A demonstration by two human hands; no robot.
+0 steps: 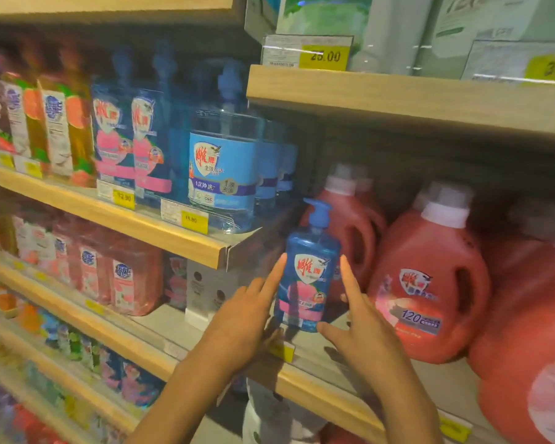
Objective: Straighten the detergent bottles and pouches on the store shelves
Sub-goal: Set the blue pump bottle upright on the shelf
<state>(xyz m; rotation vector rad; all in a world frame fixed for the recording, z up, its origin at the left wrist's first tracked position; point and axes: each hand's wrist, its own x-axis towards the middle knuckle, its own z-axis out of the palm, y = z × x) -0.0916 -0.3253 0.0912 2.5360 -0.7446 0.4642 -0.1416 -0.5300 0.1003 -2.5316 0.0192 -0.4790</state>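
At lower centre, a blue pump bottle (308,277) stands upright on the shelf (318,379), flanked by the left hand (241,322) and right hand (362,328), fingers spread, apparently touching its sides. Red jugs (430,283) crowd just right; large blue bottles (225,168) stand upper left.

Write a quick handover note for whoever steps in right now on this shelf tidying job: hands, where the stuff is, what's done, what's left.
Left hand: open, fingers spread, forefinger touching the left side of the blue pump bottle.
Right hand: open, forefinger by the bottle's right side, thumb near its base. Neither hand has closed on it.
The bottle stands at the front of the shelf, label forward, tilted slightly, beside the red jugs. More of the same blue bottles sit on the shelf up and to the left.
Done: not clear from this view.
Left: square up this bottle or move it to its matching row; check the other rows, which look blurred here.
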